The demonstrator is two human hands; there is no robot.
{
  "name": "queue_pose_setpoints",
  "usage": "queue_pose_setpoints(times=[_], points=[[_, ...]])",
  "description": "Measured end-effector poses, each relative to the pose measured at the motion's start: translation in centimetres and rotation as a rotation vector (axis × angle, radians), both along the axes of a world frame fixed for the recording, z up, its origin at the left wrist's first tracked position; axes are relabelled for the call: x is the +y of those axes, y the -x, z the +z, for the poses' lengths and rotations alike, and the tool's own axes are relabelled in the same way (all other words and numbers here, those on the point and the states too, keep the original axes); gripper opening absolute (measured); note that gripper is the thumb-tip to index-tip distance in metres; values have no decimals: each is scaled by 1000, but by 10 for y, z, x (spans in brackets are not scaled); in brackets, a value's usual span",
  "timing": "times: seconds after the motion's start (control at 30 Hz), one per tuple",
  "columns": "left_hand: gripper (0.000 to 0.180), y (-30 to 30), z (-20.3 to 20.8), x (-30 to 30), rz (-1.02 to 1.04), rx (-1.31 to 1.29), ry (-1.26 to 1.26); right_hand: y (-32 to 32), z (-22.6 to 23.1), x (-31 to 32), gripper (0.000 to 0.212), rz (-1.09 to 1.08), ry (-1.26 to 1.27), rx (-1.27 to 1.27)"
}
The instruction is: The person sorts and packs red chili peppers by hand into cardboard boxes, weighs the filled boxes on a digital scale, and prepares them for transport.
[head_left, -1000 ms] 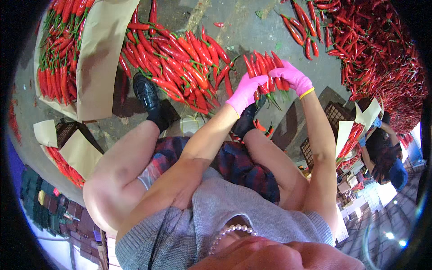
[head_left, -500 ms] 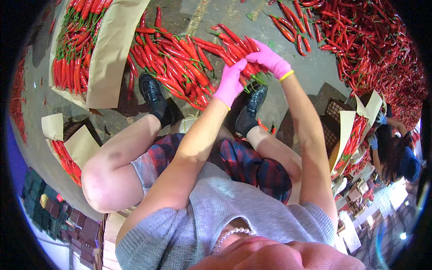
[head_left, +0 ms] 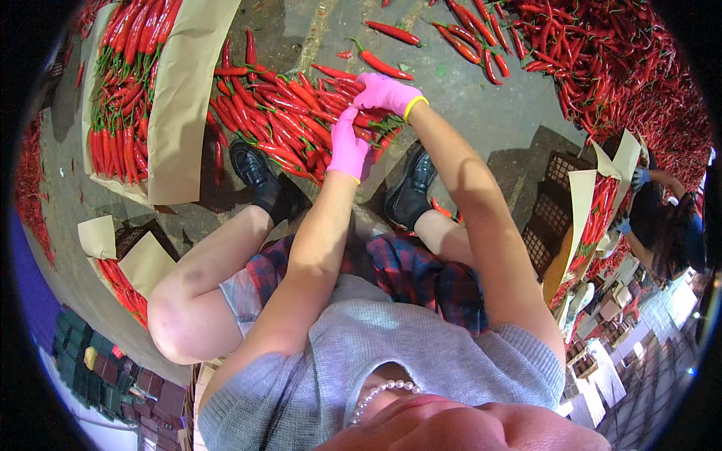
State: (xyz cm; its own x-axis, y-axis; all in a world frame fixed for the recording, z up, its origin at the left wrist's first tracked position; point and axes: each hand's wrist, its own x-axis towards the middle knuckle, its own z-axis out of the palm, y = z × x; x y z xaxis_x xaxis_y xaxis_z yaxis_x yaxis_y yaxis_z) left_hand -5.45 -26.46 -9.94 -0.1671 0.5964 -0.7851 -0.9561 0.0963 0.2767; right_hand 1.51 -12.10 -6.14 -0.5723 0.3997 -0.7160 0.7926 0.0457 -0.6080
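Observation:
A pile of long red chili peppers (head_left: pixel 274 113) with green stems lies on the floor in front of me. Both hands wear pink gloves and meet at the pile's right end. My right hand (head_left: pixel 386 95) curls over several peppers from the far side. From the near side, my left hand (head_left: pixel 347 146) closes around the same bunch, its fingertips partly hidden. Red peppers and stems show between and below the gloves. Just beyond my right hand lies a loose chili pepper (head_left: pixel 383 64), and farther off another loose pepper (head_left: pixel 394 33).
A paper-lined box (head_left: pixel 188 105) of neatly laid peppers stands at the far left, with a smaller box (head_left: pixel 124 293) nearer. A large chili heap (head_left: pixel 624 68) covers the far right. Beside it are a brown plastic crate (head_left: pixel 547 218) and a co-worker (head_left: pixel 665 218) wearing gloves.
Both hands have moved left with the bunch, from the pile's right side to against it. Two loose peppers now lie apart on the floor beyond my right hand.

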Motion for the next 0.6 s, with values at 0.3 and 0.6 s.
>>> queue_pose_setpoints(times=[0.3, 0.6], points=[[22, 39, -32, 4, 117, 29, -156, 34, -8, 10, 50, -65, 41, 154], [28, 54, 9, 63, -179, 159, -343, 2, 15, 39, 89, -394, 187, 381]])
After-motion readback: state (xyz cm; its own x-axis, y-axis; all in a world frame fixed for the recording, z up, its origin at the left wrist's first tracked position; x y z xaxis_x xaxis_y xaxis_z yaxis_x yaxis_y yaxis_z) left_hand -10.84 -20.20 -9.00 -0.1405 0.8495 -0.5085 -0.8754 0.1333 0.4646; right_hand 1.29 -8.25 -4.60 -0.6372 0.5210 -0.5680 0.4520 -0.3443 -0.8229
